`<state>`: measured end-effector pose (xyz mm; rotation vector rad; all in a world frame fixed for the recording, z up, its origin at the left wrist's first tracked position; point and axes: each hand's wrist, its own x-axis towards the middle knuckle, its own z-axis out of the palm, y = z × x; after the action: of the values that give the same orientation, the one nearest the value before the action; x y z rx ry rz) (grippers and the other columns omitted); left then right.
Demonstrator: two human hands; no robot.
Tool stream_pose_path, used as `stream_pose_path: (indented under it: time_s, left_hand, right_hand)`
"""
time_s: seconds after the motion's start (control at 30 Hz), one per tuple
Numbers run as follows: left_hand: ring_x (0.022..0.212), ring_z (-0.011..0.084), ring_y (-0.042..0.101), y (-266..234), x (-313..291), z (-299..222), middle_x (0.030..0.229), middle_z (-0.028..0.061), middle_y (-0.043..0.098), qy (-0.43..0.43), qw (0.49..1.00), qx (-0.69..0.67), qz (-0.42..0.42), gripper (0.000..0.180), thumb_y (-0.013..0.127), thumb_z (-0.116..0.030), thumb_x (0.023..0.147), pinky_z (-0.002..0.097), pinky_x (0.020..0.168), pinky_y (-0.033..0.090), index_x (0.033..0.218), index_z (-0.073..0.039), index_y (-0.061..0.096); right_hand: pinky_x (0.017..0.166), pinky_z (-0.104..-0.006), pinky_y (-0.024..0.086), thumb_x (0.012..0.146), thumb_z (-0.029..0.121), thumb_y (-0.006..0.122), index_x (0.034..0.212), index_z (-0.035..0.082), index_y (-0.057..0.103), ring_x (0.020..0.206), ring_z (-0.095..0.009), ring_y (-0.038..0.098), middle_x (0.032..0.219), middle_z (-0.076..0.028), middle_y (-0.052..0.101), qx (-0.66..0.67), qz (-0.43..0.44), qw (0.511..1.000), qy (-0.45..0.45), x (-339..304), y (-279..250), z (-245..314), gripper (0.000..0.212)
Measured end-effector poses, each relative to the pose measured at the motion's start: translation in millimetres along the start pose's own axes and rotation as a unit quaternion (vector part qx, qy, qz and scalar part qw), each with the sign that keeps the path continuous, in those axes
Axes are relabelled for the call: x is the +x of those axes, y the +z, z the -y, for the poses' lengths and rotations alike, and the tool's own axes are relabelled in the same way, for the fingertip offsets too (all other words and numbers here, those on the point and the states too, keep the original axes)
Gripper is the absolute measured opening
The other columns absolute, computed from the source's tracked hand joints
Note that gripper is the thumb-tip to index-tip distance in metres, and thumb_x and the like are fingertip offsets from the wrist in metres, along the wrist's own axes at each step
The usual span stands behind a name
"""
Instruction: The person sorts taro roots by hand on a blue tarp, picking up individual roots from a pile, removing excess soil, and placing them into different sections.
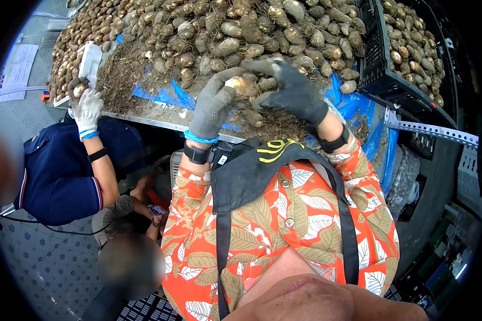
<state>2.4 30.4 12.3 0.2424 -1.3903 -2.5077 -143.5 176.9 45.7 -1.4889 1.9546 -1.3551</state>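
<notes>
My left hand (213,104), in a grey glove, is closed on a brown taro corm (245,88) with a pale cut end, held low over the near side of the heap. To the right of it, my right hand (297,88) wears a darker glove. Its thumb and fingers are spread in a wide curve beside the corm, and I cannot tell whether the fingertips touch it. Behind both hands rises a large heap of soil-covered taro corms (230,47). Loose roots and dirt (281,122) lie under my right hand, with a single small corm (253,118) close by.
A black crate (383,75) full of corms stands at the right. Torn blue plastic sheet (166,95) lies on the table. At the left, a co-worker's white-gloved hand (88,109) holds a corm near a white block (90,61). Another person (128,214) sits lower left with a phone.
</notes>
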Motion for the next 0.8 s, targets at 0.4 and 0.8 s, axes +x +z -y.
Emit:
stream_pose_path:
  time_s: [0.4, 0.8]
  left_hand:
    - [0.087, 0.014, 0.061, -18.5, -3.3, 2.2, 0.107, 0.0092, 0.059, -0.034, 0.998, -0.004, -0.059, 0.042, 0.054, -0.013, 0.088, 0.024, 0.067, 0.052, 0.127, 0.001, 0.046]
    - [0.104, 0.0186, 0.056, -5.2, -0.2, 5.0, 0.119, 0.0121, 0.055, -0.041, 0.998, 0.005, -0.036, 0.057, 0.069, -0.028, 0.083, 0.0312, 0.08, 0.049, 0.126, -0.001, 0.043]
  right_hand:
    - [0.087, -0.0372, 0.047, 0.07, 0.023, 0.077, 0.105, 0.004, 0.065, 0.103, -0.033, 0.059, 0.108, -0.018, 0.063, -0.288, 0.185, 0.919, 0.194, -7.2, -24.8, -25.9, 0.041]
    - [0.089, -0.034, 0.046, 0.082, 0.021, 0.061, 0.099, 0.011, 0.071, 0.105, -0.022, 0.059, 0.108, -0.005, 0.065, 0.071, -0.059, 0.995, 0.033, 9.7, 14.2, -19.7, 0.022]
